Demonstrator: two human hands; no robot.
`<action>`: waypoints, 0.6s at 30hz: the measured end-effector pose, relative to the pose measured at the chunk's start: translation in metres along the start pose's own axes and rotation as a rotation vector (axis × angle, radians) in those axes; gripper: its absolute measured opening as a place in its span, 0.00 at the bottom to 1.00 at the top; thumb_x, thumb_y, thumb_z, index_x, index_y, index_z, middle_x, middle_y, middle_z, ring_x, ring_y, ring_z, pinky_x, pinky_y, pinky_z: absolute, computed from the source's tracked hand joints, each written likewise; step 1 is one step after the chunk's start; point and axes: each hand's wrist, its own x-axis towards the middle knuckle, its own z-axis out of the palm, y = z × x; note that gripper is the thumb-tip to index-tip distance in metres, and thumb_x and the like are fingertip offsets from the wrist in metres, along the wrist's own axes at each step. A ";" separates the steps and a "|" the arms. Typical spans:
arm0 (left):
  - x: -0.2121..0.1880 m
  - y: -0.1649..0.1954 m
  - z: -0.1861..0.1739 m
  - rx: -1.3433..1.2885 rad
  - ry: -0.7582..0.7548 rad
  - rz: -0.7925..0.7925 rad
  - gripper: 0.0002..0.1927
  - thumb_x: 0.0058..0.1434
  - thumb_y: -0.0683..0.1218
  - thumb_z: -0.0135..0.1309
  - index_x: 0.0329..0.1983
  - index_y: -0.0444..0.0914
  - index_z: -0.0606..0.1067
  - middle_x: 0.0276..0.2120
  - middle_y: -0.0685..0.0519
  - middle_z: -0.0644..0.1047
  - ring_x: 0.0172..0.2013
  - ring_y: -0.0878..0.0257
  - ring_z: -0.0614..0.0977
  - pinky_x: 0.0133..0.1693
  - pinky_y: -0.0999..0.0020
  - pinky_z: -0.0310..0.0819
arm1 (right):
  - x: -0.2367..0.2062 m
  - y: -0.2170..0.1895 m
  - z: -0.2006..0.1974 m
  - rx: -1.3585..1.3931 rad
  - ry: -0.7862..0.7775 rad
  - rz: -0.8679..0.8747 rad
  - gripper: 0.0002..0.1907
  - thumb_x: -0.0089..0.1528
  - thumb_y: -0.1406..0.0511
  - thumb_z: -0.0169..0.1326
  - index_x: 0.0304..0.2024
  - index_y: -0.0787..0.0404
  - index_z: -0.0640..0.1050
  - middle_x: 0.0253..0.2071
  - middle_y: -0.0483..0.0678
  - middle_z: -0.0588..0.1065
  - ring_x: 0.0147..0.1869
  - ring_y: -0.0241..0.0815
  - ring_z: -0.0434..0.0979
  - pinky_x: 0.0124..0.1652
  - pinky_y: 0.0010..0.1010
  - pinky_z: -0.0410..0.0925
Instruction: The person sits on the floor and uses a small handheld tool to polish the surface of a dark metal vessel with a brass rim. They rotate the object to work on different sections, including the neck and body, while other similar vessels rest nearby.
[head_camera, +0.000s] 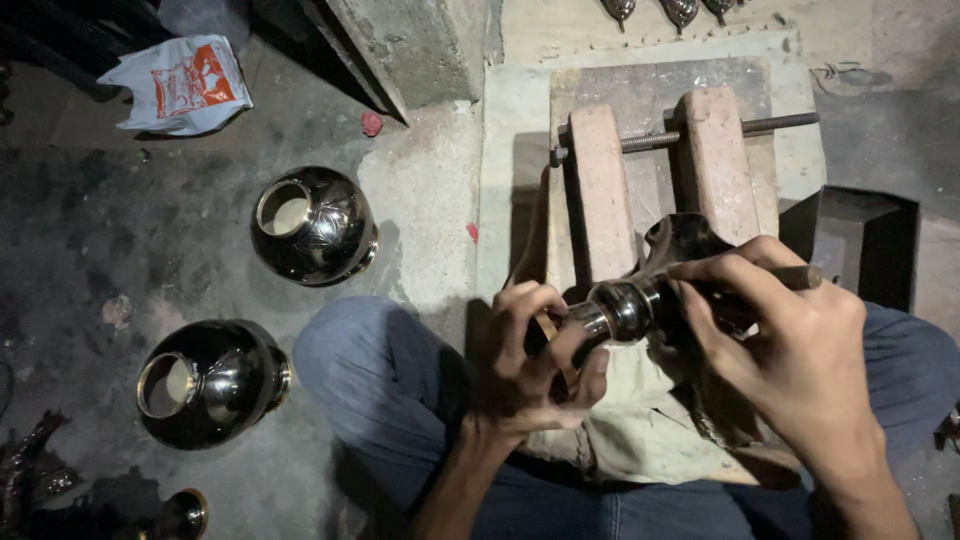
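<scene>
Hands at centre frame: left hand (535, 355) clasped round polished metal piece (625, 308); right hand (790, 335) pinching dark tool (800, 277), apparently touching it. Black vases (312, 225) left.

The bare concrete floor (130, 220) carries two dark round vases (313, 226) (208, 382), well to the left of the hands, lying on their sides. A white plastic bag (180, 85) lies farther off. A wooden clamp block (655, 170) stands just beyond the hands.
</scene>
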 end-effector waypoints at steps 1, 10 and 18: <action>-0.001 0.000 -0.001 -0.025 -0.016 0.010 0.17 0.61 0.54 0.62 0.47 0.47 0.70 0.47 0.51 0.70 0.47 0.56 0.75 0.41 0.56 0.71 | 0.001 0.000 -0.002 -0.014 -0.017 0.025 0.09 0.59 0.69 0.63 0.42 0.61 0.82 0.35 0.48 0.76 0.23 0.37 0.74 0.24 0.28 0.64; -0.002 -0.003 -0.001 -0.089 -0.042 0.070 0.18 0.59 0.50 0.66 0.47 0.46 0.70 0.48 0.50 0.68 0.49 0.54 0.75 0.45 0.58 0.76 | 0.003 0.000 -0.004 -0.052 -0.070 0.068 0.09 0.57 0.70 0.64 0.41 0.62 0.83 0.29 0.47 0.75 0.15 0.35 0.70 0.19 0.29 0.60; -0.003 -0.003 0.002 -0.112 -0.077 0.048 0.16 0.61 0.51 0.63 0.47 0.43 0.72 0.47 0.48 0.68 0.48 0.54 0.74 0.46 0.56 0.76 | -0.003 0.004 -0.002 -0.012 -0.048 0.081 0.10 0.57 0.69 0.64 0.41 0.64 0.82 0.30 0.47 0.74 0.20 0.33 0.74 0.20 0.26 0.63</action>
